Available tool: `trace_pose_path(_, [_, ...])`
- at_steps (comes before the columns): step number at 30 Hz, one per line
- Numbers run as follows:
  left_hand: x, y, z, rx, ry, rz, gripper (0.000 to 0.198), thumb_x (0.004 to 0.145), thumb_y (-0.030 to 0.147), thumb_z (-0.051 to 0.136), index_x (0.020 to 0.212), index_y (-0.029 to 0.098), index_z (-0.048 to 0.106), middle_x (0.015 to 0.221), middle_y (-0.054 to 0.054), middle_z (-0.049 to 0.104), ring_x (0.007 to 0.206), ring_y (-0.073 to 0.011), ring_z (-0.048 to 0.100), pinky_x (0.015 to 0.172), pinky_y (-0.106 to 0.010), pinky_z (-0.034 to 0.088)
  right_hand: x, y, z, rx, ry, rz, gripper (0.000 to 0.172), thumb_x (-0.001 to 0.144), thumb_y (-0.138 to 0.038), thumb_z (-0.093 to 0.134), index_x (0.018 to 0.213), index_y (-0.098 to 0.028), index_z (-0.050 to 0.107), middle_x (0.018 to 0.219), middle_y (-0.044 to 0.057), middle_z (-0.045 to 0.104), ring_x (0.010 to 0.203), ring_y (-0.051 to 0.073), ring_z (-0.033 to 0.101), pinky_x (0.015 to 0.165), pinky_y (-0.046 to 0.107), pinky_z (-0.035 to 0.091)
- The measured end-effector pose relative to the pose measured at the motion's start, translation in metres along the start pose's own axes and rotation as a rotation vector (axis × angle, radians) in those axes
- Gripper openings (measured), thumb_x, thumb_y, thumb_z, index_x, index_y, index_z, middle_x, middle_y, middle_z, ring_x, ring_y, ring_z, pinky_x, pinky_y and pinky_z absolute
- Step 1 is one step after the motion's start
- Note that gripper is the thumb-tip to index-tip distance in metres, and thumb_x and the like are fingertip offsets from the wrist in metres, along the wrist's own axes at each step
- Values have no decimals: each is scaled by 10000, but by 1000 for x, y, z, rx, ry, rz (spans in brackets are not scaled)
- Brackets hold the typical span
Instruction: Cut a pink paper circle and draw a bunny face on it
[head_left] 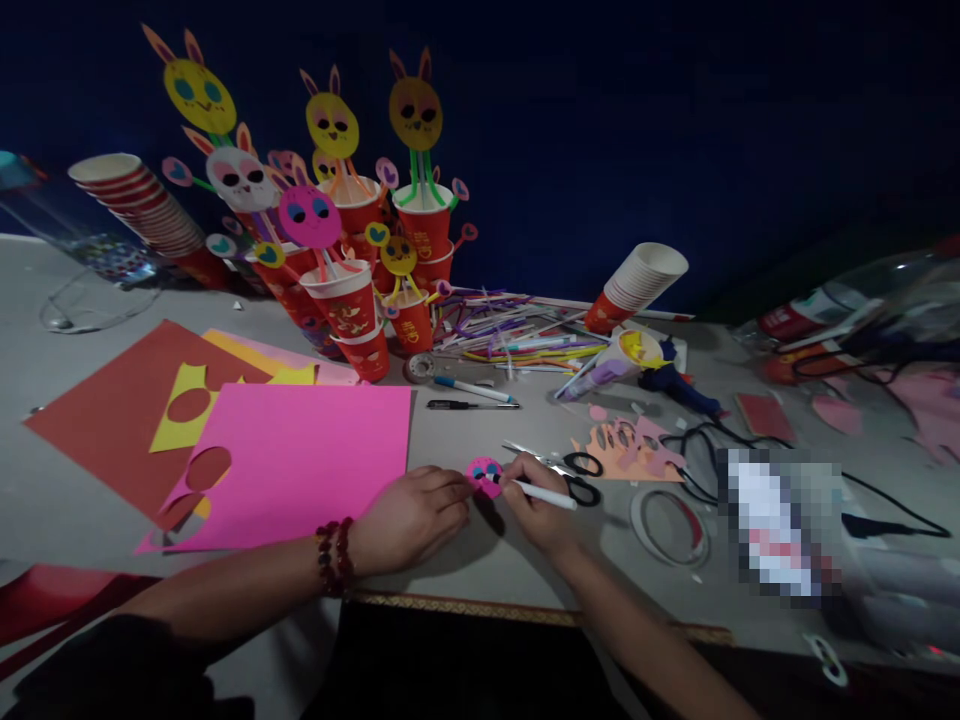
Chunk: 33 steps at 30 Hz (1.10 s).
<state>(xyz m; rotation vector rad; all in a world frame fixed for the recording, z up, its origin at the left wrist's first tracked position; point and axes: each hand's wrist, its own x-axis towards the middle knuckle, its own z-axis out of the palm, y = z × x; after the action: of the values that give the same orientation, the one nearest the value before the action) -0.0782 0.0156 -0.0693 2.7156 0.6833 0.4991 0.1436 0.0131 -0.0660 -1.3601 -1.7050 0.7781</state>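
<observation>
A small bright pink paper disc with blue eye shapes and dark marks is between my hands, just above the table's front part. My left hand, with a beaded bracelet on the wrist, has its fingers together at the disc's left edge. In my right hand a white marker pen is gripped, its tip end against the disc's lower right. Black-handled scissors lie just behind my right hand. To the left, a large pink paper sheet reaches close to my left hand.
Bunny-faced paper cup figures stand at the back left. Pipe cleaners or straws lie behind a black pen and a blue-capped marker. Stacked cups, a glue gun, a tape roll and cables are on the right.
</observation>
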Motion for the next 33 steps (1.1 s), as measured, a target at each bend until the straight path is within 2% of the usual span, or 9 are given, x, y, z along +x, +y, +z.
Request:
trace_pose_path(11, [1,0,-2,-5,10,-7,189,995,211,453,1012,167,636,1220,-87,675,1159,-215,592,962,-374,489,-6,17,-6,117,157,63,177,817,-244,509,640,-240,507,562,-42,517,522,147,492,521,259,395])
trace_pose_path(18, [1,1,-2,-2,6,-12,174,991,222,465,994,167,630,1198,-84,682,1165,-215,586,971,-377,481,-12,15,-19,194,60,136,137,810,-214,531,677,-244,536,557,-44,564,532,151,534,529,250,420])
trace_pose_path(27, [1,1,-2,4,-16,-14,176,1001,222,457,1022,165,622,1225,-75,673,1159,-222,591,965,-387,481,-14,7,-13,5,105,29,187,830,-264,537,646,-233,552,572,-32,554,522,148,511,514,257,388])
trace_pose_path(33, [1,0,-2,8,-18,-5,170,993,222,470,1029,158,623,1228,-75,669,1168,-231,581,958,-393,485,-12,5,-12,-18,53,-8,186,843,-265,545,663,-225,565,594,-26,581,543,148,541,539,260,397])
